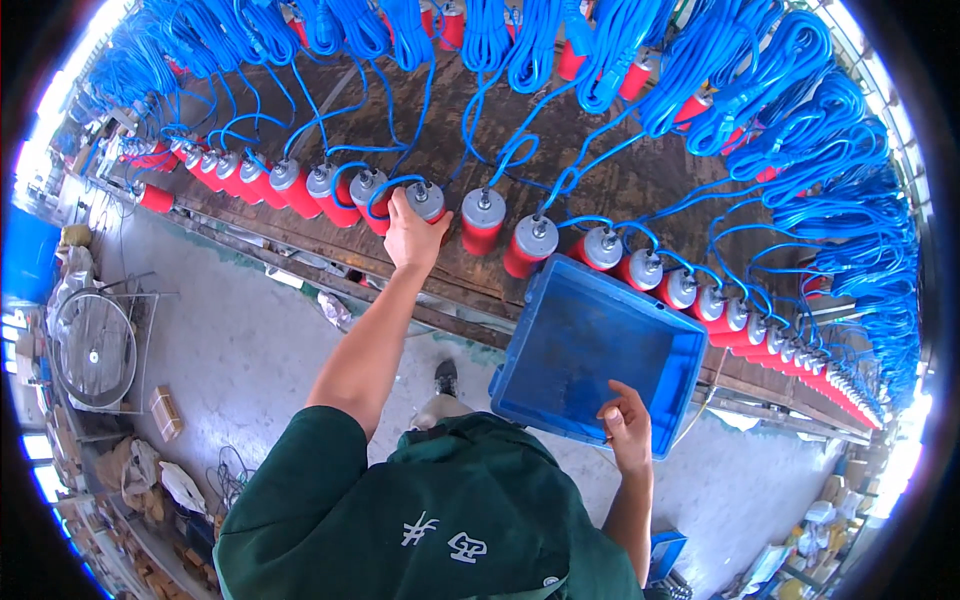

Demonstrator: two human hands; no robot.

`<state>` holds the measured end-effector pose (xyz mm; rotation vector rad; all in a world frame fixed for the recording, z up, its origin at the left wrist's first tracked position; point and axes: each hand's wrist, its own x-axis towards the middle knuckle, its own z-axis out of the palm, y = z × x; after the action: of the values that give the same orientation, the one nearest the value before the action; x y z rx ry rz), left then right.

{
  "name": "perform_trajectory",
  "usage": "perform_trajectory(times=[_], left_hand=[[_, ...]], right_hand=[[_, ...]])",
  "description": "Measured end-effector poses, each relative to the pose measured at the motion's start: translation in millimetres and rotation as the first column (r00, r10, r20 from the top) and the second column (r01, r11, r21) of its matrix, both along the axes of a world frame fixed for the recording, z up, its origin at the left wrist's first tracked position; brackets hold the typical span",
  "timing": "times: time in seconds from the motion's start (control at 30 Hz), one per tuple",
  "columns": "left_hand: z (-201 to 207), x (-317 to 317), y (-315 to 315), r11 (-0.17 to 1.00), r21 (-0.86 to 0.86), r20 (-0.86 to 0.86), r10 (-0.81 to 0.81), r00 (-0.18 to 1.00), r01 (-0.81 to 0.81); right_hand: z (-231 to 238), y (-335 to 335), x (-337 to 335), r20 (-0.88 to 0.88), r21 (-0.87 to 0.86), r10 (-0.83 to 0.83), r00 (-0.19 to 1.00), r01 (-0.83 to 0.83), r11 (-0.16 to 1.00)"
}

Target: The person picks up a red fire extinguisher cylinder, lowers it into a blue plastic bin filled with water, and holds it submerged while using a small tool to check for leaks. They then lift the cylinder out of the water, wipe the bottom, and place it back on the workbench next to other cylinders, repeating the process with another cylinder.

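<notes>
My left hand (415,237) reaches to the near edge of the workbench and is closed around a red cylinder with a grey cap (427,199). Its thumb lies on the right side and its fingers on the left, and a blue cable joins the cap. Just to the right, another grey-capped red cylinder (483,221) stands upright, apart from the hand. My right hand (628,425) is over the near right side of a blue plastic bin (590,335), fingers apart, with nothing visible in it. The bin sits against the bench edge, tilted toward me.
Similar cylinders line the wooden workbench (400,110) both ways. Coiled blue cables (600,60) are heaped along its far side, with loose leads between. A round wire-guarded fan (94,355) and a small carton (167,413) stand on the floor at left.
</notes>
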<state>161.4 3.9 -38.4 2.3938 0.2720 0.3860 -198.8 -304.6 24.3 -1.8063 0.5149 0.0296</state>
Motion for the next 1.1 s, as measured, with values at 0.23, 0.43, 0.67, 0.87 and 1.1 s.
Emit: perform_trajectory(times=[0.23,0.43,0.67,0.87,1.1], left_hand=[[0,-12,13,0.991,-0.005,0.054,-0.134,0.989,0.135],[8,-67,-10,0.913,0.127,0.313,-0.407,0.858,0.387],[30,5,-57,0.879,0.026,-0.204,-0.461,0.864,0.475],[25,-17,-51,0.894,0.046,-0.079,-0.441,0.894,0.445],[67,-94,-22,0.931,-0.110,0.074,-0.340,0.937,0.347]], right_hand=[[-1,-10,3,-0.071,0.188,0.003,0.997,0.011,0.982],[-22,-19,-12,-0.058,0.356,-0.064,0.996,0.080,0.931],[26,-5,-17,-0.218,0.248,-0.125,0.968,0.179,0.952],[-3,-21,-46,-0.221,0.130,-0.097,0.970,0.128,0.983],[4,-20,-44,-0.091,0.105,-0.186,0.978,0.195,0.975]])
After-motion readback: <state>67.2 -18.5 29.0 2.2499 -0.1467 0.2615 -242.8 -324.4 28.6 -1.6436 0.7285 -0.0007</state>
